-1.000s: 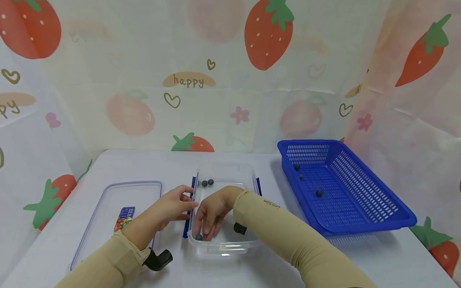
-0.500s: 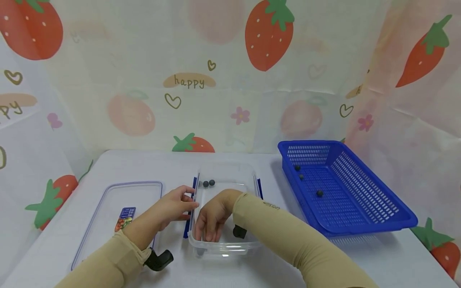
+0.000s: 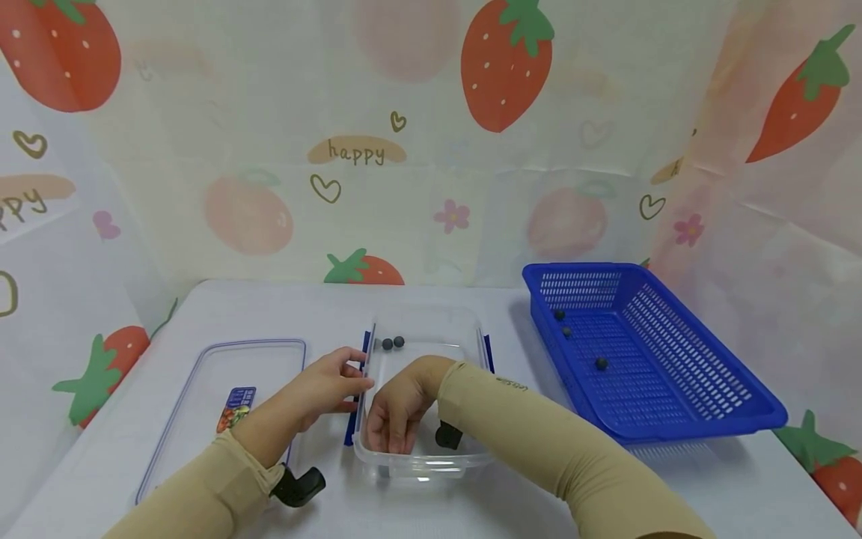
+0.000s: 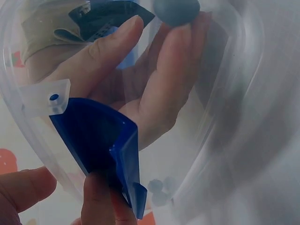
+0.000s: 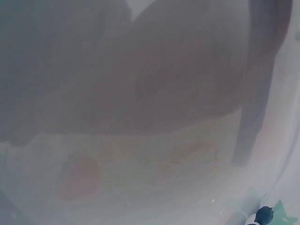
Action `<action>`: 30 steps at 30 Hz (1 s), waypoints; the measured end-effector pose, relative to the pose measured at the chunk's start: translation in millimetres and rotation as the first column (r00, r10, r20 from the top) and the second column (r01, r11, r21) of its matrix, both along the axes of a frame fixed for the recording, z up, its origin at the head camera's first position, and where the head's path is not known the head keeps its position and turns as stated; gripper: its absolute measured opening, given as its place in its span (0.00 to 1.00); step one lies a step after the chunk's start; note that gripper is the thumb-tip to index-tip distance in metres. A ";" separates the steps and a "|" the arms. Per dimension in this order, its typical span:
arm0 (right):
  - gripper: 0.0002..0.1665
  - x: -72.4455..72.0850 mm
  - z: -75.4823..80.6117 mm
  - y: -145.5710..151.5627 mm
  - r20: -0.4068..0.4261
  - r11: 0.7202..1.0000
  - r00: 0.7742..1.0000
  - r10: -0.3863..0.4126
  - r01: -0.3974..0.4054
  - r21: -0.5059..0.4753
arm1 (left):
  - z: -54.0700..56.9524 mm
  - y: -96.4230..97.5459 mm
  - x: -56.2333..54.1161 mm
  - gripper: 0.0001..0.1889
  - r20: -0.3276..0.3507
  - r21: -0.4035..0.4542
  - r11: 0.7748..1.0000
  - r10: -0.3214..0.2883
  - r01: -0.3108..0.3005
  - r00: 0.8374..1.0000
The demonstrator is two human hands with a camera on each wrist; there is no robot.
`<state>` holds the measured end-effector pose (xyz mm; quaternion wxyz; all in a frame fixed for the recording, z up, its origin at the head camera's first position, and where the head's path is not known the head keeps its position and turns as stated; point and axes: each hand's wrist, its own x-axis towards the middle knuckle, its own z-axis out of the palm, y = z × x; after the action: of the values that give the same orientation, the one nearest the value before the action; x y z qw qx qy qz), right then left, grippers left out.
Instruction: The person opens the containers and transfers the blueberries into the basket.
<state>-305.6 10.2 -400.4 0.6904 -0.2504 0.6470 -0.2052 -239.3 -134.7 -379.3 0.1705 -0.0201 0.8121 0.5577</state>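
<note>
In the head view, my right hand reaches down inside a clear plastic box, near its front left corner. Through the box wall, the left wrist view shows a blueberry against the fingertips, with the thumb apart from it. The head view hides this berry. Beside the box's left wall, my left hand touches the unfastened blue latch with its fingers; its thumb stands apart. Two blueberries lie at the box's far left corner. The right wrist view is mostly blurred, with a blueberry at its bottom edge.
A blue slotted basket stands to the right, holding a few blueberries. Left of the box lies a clear lid with a blue rim and a printed label. A strawberry-patterned cloth hangs behind the white table.
The blueberry at my right fingertips has gone out of sight in the head view as that hand shifted slightly over it. My left hand stays at the latch.
</note>
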 end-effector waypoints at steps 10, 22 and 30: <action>0.12 2.0 2.1 3.5 0.029 0.999 0.999 0.030 -0.029 -0.019 | -0.2 3.0 -1.0 0.25 0.000 0.002 1.000 -0.001 0.001 1.000; 0.09 1.9 11.2 5.0 -0.018 0.993 0.995 0.095 -0.096 -0.065 | 2.4 3.7 0.4 0.25 0.000 -0.010 1.000 -0.011 0.011 1.000; 0.06 -3.7 30.9 11.6 -0.193 0.989 0.981 0.001 -0.030 -0.148 | 2.9 1.0 0.7 0.27 0.007 -0.014 1.000 -0.016 0.016 1.000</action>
<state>-309.3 21.8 -369.6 0.6055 -0.3254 0.6913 -0.2227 -238.6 -133.8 -376.5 0.1777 -0.0166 0.8157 0.5503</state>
